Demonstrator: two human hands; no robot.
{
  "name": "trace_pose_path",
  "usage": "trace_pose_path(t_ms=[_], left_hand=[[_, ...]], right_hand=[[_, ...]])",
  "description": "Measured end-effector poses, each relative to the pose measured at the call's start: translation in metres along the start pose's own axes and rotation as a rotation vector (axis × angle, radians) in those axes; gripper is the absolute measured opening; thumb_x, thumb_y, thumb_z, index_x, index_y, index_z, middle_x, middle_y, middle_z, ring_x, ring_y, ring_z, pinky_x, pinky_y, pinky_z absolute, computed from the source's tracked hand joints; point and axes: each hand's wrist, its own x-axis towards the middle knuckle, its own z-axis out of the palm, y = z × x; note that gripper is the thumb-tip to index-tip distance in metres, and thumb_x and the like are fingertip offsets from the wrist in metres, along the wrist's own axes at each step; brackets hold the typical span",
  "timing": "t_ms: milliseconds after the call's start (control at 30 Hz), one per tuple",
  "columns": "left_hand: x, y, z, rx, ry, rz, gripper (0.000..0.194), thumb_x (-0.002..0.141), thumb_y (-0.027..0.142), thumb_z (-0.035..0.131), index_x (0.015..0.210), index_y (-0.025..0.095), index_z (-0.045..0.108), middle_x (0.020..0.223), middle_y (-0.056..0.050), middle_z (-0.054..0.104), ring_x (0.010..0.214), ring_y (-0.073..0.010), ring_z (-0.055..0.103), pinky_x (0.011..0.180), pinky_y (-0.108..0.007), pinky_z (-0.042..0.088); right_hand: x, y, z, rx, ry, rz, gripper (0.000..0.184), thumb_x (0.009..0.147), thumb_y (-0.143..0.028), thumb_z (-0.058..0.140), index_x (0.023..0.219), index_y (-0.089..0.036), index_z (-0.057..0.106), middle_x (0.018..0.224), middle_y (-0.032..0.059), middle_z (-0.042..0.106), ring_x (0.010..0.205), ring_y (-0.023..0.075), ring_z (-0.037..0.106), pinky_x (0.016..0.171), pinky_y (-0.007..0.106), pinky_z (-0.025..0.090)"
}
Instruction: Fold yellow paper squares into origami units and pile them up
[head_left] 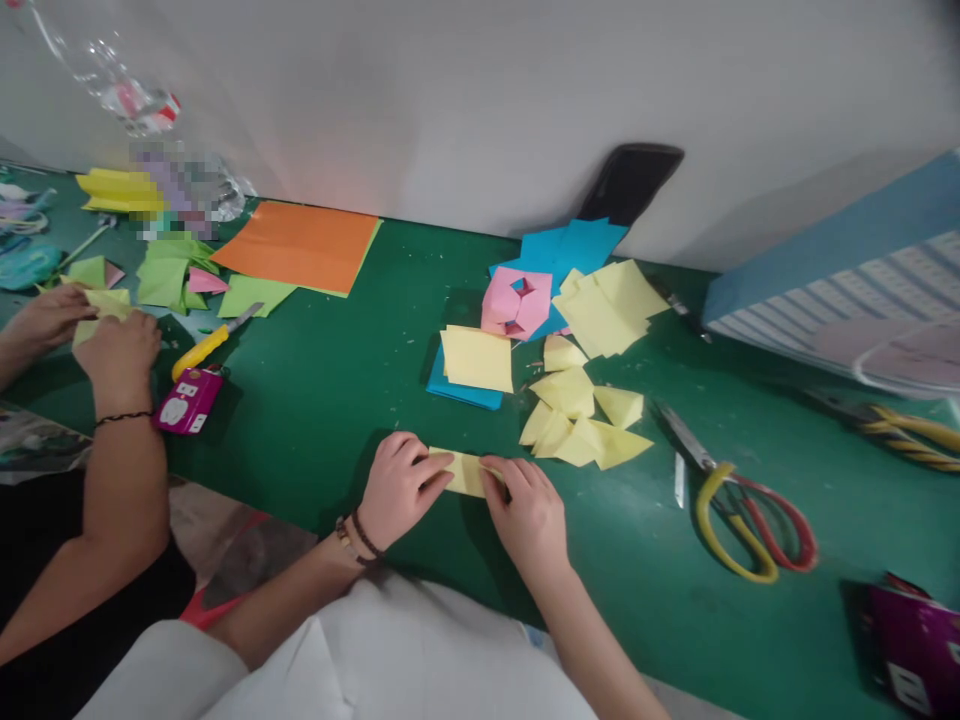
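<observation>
Left hand (399,490) and right hand (527,515) grip a folded strip of pale yellow paper (466,473) between them, fingers pressed down on its two ends. Its long axis lies sideways across the green surface (315,400), with cut yellow paper pieces (577,425) just beyond the right grip.

Passable green mat (315,420) left of the left hand (397,490), yellow paper pieces (577,420) ahead of the right hand (525,520), scissors (739,520) beyond

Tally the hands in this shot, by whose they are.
Own hands: 2 (left hand, right hand), both on yellow paper
Co-worker's hands: 2 (nearer hand, farther hand)
Total: 4
</observation>
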Motion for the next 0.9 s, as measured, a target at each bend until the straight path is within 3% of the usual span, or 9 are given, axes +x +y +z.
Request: trace_pose_path(t_ms=[667, 900], left_hand=[[-0.0016, -0.0004, 0.0023, 0.053, -0.021, 0.002, 0.021, 0.092, 0.031, 0.056, 0.107, 0.024, 0.069, 0.081, -0.005, 0.054, 0.089, -0.0223, 0.048, 0.079, -0.039, 0.044], [-0.0016, 0.0016, 0.0003, 0.044, -0.001, 0.112, 0.018, 0.094, 0.021, 0.052, 0.1, 0.024, 0.07, 0.083, -0.005, 0.059, 0.092, -0.0207, 0.049, 0.08, -0.035, 0.043]], right_hand=[[0.0004, -0.0006, 0.0022, -0.007, 0.003, -0.002, 0.014, 0.092, -0.02, 0.051, 0.093, -0.019, 0.065, 0.076, 0.0046, 0.066, 0.071, 0.0188, 0.057, 0.068, 0.031, 0.046], [0.0003, -0.0001, 0.0021, -0.002, -0.001, 0.0, 0.013, 0.091, -0.019, 0.052, 0.093, -0.019, 0.065, 0.075, 0.0043, 0.065, 0.071, 0.019, 0.057, 0.068, 0.031, 0.046]])
